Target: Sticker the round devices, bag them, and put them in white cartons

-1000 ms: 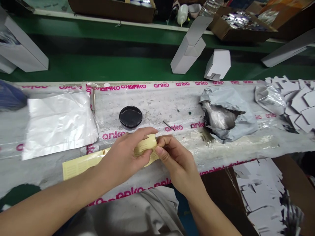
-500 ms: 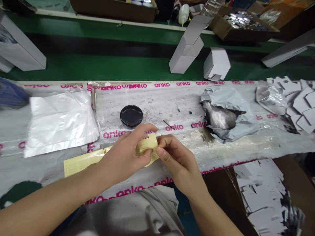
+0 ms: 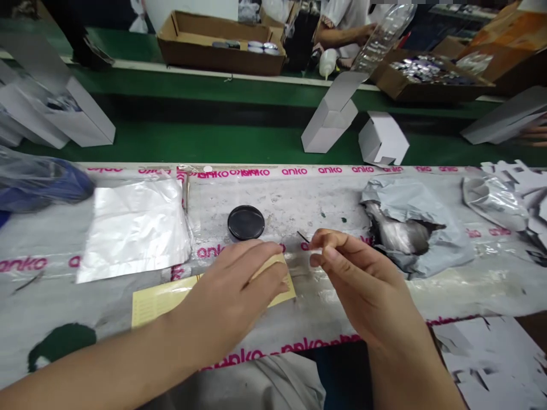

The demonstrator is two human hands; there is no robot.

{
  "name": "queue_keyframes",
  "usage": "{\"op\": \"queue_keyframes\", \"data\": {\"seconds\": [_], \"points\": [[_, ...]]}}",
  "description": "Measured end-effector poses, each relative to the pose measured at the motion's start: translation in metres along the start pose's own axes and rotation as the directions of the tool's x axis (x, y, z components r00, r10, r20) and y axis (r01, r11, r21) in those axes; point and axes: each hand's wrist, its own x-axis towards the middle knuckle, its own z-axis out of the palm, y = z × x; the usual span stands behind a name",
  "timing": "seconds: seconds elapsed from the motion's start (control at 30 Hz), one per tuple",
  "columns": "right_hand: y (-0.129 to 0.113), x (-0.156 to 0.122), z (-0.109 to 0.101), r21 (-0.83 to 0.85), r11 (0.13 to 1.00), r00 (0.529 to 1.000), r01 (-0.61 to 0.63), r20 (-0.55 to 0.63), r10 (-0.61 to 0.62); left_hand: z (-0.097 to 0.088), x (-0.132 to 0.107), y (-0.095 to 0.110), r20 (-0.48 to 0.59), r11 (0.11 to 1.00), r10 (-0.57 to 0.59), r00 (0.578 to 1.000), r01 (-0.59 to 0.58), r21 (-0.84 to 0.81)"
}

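Note:
A yellow label sheet (image 3: 158, 299) lies flat on the plastic-covered bench (image 3: 299, 193). My left hand (image 3: 233, 299) rests on its right end, fingers flat and pressing it down. My right hand (image 3: 359, 279) hovers just right of the sheet, thumb and forefinger pinched together; what they hold, if anything, is too small to make out. A round black lid (image 3: 246, 222) sits just beyond my left hand.
A silver foil bag (image 3: 134, 228) lies at the left, a crumpled grey bag (image 3: 410, 225) at the right. White cartons (image 3: 331, 117) stand on the green belt behind. Cardboard trays (image 3: 217, 42) and another person's arm (image 3: 342, 34) are at the back.
My right hand has come off the yellow sheet and lifted to the right, still pinched. My left hand now presses the sheet flat. The view has tilted up.

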Motion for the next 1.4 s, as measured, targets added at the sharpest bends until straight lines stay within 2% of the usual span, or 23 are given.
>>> {"op": "queue_keyframes", "data": {"seconds": [0.07, 0.13, 0.2, 0.27, 0.33, 0.4, 0.57, 0.7, 0.8, 0.87, 1.07, 1.4], "points": [[-0.009, 0.005, 0.006, 0.015, 1.0, 1.0, -0.001, 0.012, 0.001, -0.017, 0.005, -0.013, -0.074, 0.997, -0.079, 0.994, 0.078, -0.025], [-0.016, 0.009, 0.014, 0.041, 0.999, 0.999, -0.018, 0.04, 0.017, -0.03, 0.01, -0.034, -0.039, 0.969, -0.225, 0.974, 0.22, -0.112], [-0.018, 0.013, 0.023, 0.07, 0.997, 0.997, -0.042, 0.072, 0.037, -0.034, 0.012, -0.056, 0.11, 0.899, -0.348, 0.931, 0.365, -0.241], [-0.017, 0.018, 0.03, 0.086, 0.994, 0.993, -0.062, 0.104, 0.053, -0.03, 0.011, -0.072, 0.276, 0.794, -0.404, 0.872, 0.484, -0.367], [-0.014, 0.022, 0.037, 0.089, 0.993, 0.988, -0.08, 0.142, 0.067, -0.022, 0.01, -0.078, 0.344, 0.706, -0.425, 0.837, 0.545, -0.453], [-0.011, 0.024, 0.043, 0.078, 0.993, 0.981, -0.089, 0.182, 0.074, -0.015, 0.009, -0.075, 0.307, 0.692, -0.447, 0.84, 0.542, -0.478], [-0.004, 0.019, 0.052, -0.01, 0.999, 0.977, -0.047, 0.206, 0.048, -0.008, 0.011, -0.058, 0.166, 0.798, -0.419, 0.893, 0.449, -0.401], [0.001, 0.013, 0.057, -0.091, 0.995, 0.985, 0.039, 0.174, -0.023, -0.003, 0.008, -0.058, 0.14, 0.845, -0.353, 0.925, 0.379, -0.378], [0.004, 0.012, 0.061, -0.162, 0.983, 0.986, 0.088, 0.152, -0.063, -0.001, 0.005, -0.06, 0.126, 0.85, -0.334, 0.934, 0.356, -0.387], [0.006, 0.012, 0.062, -0.192, 0.976, 0.987, 0.104, 0.142, -0.078, 0.0, 0.004, -0.06, 0.126, 0.84, -0.342, 0.931, 0.363, -0.403], [0.009, 0.01, 0.064, -0.232, 0.964, 0.987, 0.128, 0.125, -0.101, 0.001, 0.004, -0.057, 0.195, 0.717, -0.45, 0.871, 0.483, -0.502], [0.012, 0.009, 0.064, -0.268, 0.946, 0.982, 0.18, 0.099, -0.159, 0.002, 0.004, -0.059, 0.193, 0.707, -0.435, 0.879, 0.467, -0.531]]}}
